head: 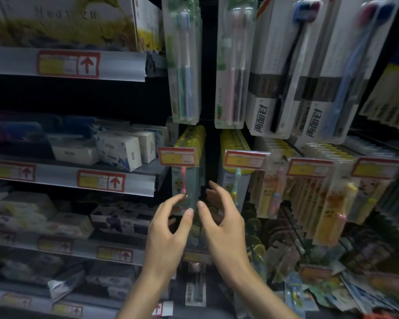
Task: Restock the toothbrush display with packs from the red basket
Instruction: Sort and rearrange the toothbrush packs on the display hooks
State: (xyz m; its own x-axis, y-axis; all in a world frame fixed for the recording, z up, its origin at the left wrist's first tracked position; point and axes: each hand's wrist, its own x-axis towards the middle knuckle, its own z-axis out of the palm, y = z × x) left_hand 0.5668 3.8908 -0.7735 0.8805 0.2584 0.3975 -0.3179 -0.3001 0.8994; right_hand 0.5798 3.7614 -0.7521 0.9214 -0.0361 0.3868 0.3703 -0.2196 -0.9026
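Dim shop shelves (124, 65), hanging toothbrush packs (185, 65)

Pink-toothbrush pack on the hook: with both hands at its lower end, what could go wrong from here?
1. The price tag sits in front of the pink-toothbrush pack, so it may snag a pack going onto that hook.
2. The left hand and right hand crowd the pack's lower end; a firm hold is not evident, so it might slip.
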